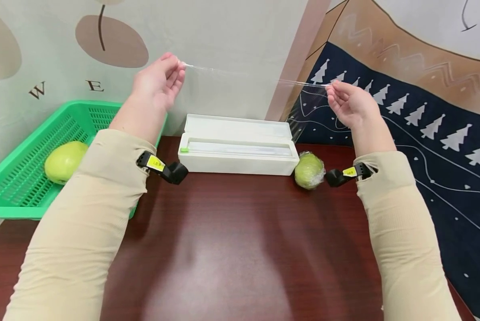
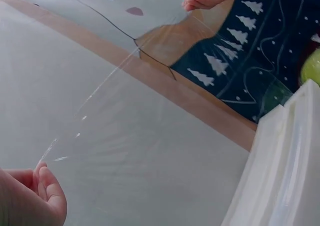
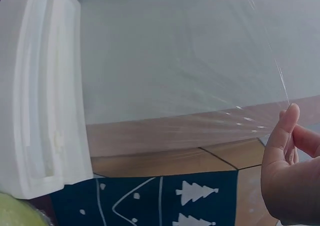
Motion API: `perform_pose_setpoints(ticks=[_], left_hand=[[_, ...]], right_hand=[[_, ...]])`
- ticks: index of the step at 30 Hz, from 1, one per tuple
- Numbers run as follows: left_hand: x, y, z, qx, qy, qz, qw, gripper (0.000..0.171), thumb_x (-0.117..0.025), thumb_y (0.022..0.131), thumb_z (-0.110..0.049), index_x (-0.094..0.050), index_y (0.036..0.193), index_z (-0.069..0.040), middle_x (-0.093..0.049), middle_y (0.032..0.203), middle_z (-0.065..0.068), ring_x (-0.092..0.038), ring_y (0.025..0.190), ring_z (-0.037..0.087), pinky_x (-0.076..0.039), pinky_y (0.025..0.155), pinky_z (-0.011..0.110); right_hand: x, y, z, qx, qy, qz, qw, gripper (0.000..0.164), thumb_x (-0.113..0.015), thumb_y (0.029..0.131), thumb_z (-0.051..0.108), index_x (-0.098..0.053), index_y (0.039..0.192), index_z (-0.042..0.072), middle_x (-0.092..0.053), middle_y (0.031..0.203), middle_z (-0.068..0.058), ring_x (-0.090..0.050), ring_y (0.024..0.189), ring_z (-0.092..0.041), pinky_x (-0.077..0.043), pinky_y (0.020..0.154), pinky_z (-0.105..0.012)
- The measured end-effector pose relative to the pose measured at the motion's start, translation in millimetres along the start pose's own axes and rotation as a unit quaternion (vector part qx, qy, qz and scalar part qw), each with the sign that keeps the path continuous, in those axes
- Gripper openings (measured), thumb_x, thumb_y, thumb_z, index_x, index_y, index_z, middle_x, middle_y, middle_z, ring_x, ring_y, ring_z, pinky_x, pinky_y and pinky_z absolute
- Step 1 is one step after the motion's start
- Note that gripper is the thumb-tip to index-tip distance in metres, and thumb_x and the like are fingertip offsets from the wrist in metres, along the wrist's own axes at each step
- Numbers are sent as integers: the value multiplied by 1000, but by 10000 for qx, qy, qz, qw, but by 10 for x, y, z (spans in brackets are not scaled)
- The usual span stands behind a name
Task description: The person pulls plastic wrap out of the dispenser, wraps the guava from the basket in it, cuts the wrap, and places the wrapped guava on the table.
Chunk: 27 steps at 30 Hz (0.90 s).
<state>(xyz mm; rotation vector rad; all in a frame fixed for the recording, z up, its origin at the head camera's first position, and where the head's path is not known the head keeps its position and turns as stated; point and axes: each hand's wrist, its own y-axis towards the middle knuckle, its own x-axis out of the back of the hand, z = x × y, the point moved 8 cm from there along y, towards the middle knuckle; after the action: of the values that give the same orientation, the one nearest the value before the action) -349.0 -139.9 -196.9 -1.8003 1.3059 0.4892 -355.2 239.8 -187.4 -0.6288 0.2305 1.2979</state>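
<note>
A sheet of clear plastic wrap (image 3: 220, 111) is stretched between the two raised hands, its top edge showing as a thin shiny line. My left hand (image 1: 159, 80) pinches one corner between thumb and fingers. The other corner is pinched by my right hand (image 1: 354, 103). Below them stands a white wrap dispenser box (image 1: 240, 162) with its lid raised at the back, a roll of wrap inside and a small green piece at the left of its front. In the right wrist view the sheet fans out in creases from the pinching fingers (image 3: 287, 121).
A green apple (image 1: 309, 170) covered in plastic wrap sits against the box's right end. At the left, a green plastic basket (image 1: 23, 187) holds a bare yellow-green apple (image 1: 65, 161). The dark red wooden table (image 1: 223, 249) meets a patterned cloth (image 1: 436, 147) at the right.
</note>
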Motion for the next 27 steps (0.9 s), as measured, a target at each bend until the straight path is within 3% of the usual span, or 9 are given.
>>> perform_pose_setpoints(ticks=[11,27], left_hand=[[-173,-110,-171,-161,-209,139,9996,24,-65,81,9,-68,90,-13,-66,79,4,-62,70,15,-52,64,19],[-279,-261,-323,-226,-525,535,9969,24,-64,81,10,-67,88,-12,-64,75,8,-62,75,18,-52,66,20]], right_hand=[[-102,-63,213,130,243,85,9996,13,-66,84,4,-68,97,5,-68,77,-10,-64,63,-18,-54,56,-22],[-165,-226,418,373,449,255,9980,14,-64,85,2,-66,99,5,-68,78,-11,-64,64,-20,-54,56,-24]])
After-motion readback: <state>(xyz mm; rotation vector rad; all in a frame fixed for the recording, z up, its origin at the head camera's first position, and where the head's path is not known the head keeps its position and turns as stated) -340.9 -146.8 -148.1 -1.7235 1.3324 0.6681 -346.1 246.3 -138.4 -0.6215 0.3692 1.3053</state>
